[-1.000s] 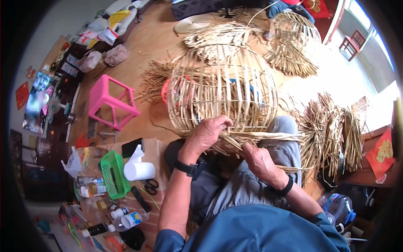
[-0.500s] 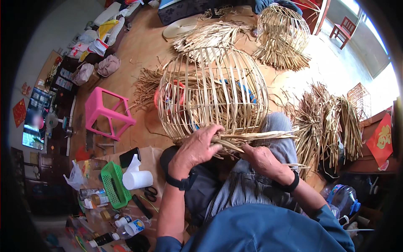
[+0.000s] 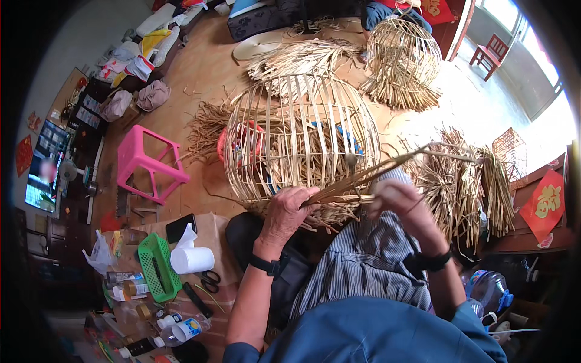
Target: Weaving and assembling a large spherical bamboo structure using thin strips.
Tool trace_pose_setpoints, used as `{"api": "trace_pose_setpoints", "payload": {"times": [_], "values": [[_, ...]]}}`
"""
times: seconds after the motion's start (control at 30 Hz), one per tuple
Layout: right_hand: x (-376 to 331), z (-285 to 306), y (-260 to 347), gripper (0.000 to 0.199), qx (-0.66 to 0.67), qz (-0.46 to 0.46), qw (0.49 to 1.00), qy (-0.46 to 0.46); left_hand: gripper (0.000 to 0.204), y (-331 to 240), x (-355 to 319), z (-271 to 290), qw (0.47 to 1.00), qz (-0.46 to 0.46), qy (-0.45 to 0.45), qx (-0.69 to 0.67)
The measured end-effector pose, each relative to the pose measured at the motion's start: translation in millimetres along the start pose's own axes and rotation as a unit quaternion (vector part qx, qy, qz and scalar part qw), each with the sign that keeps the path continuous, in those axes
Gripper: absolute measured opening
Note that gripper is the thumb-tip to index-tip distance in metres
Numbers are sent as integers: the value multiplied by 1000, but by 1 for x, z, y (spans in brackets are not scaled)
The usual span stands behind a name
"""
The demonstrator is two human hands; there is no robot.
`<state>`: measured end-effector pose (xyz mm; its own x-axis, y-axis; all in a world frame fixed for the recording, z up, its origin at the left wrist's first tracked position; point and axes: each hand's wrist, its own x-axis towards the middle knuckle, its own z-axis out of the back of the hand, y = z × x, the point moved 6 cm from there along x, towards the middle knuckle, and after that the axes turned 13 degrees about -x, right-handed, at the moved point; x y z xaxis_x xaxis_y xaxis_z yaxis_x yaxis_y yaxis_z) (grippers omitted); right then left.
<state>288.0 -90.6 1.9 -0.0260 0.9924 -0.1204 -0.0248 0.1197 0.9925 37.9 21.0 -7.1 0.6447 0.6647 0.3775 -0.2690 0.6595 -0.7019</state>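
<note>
A large round basket frame of pale bamboo strips (image 3: 305, 118) lies in front of my knees, its near rim woven with dried leaf strands. My left hand (image 3: 285, 213) is closed at that rim, pinching a bunch of long dried leaf strands (image 3: 357, 179). Those strands slant up to the right, past my other hand and over my knee. My right hand (image 3: 396, 201) is raised just below them, above my striped trouser leg; motion smears its fingers, so whether it grips a strand is unclear. Through the basket's ribs show loose strands and a red rim.
Bundles of dried leaves (image 3: 463, 187) stand at right, with more (image 3: 296, 60) beyond the basket. A second basket frame (image 3: 405, 54) stands far right near another person's legs. On the left are a pink stool (image 3: 151, 163), a green plastic basket (image 3: 158, 266), a paper roll (image 3: 192, 260), scissors (image 3: 210, 281) and bottles.
My right hand has moved up and right from the rim and is now blurred. The strands by the left hand now slant upward instead of lying nearly level.
</note>
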Motion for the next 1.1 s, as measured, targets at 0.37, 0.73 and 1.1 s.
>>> {"api": "trace_pose_setpoints", "payload": {"times": [0.37, 0.73, 1.1], "values": [[30, -51, 18, 48, -451, 298, 841, -21, 35, 3, -5, -7, 999, 18, -33, -34], [34, -39, -62, 23, 107, -35, 994, -5, 26, 1, -6, -8, 997, 25, -64, -33], [79, -69, -27, 12, 29, -51, 993, -101, 19, 12, -6, -18, 995, 51, -87, 2]]}}
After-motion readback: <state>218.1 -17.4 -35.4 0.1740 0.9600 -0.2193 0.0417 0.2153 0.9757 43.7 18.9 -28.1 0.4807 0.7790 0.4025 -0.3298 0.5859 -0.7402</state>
